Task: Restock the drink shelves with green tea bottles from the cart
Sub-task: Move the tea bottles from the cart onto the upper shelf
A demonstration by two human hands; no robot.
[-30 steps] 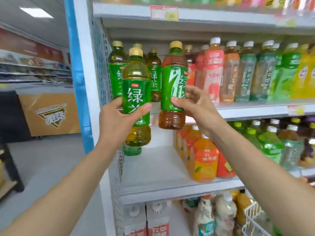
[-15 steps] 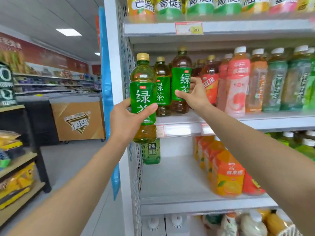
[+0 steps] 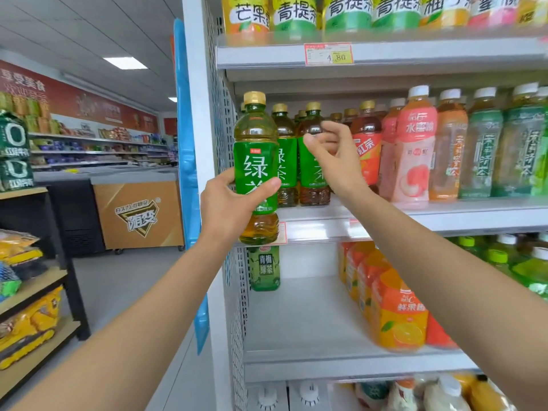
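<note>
Shop aisle, grey floor, ceiling panel lights, orange freezer chest (image 3: 138, 213) at back left, snack rack (image 3: 32, 295) on far left. White metal drink shelf (image 3: 415, 216) at chest height, packed with bottles; price tag (image 3: 328, 54) on shelf edge above. Left hand (image 3: 228, 207) wrapped around green tea bottle (image 3: 257, 170), thumb across front of label, fingers behind; bottle upright, held in front of shelf's left end, base hanging lower than shelf lip, not set down. Right hand (image 3: 335, 161) loosely open, fingers spread, holding nothing, just in front of shelved green tea bottle (image 3: 311, 161) standing in front row; contact with it unclear. Another shelved green tea (image 3: 286, 157) between the two. Held bottle: clear plastic, yellow-green liquid, gold cap, green wrap with large white characters. Red tea bottle (image 3: 367, 149) and pink peach drink (image 3: 415, 149) to right. Lower shelf (image 3: 311, 327) mostly bare on left, one green plum tea bottle (image 3: 264, 268) at back, orange juice bottles (image 3: 397, 315) on right.
</note>
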